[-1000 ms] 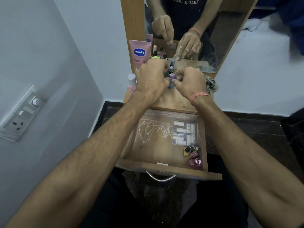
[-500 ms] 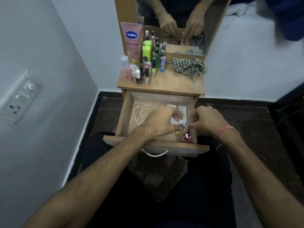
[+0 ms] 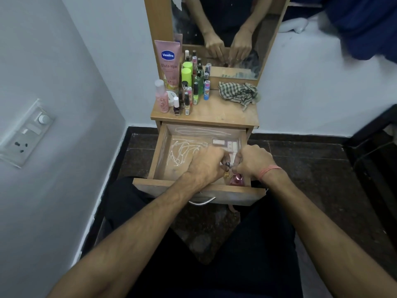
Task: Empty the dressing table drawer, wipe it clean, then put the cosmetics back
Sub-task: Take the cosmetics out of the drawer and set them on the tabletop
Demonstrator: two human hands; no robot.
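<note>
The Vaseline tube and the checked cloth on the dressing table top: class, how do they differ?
The Vaseline tube stands upright against the mirror frame at the left; the checked cloth lies crumpled at the right. The tube is pink and smooth with printed lettering; the cloth is dark and pale check, wrinkled. The tube is crowded by small bottles; the cloth lies apart. Both rest on the table top, untouched.

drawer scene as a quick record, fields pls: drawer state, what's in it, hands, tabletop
drawer: pulled open
inside: small bottles at front right, white packets behind them
left hand: in the drawer, fingers curled at the bottles
right hand: in the drawer, fingers at the bottles
tabletop: Vaseline tube, cluster of cosmetics, checked cloth
</note>
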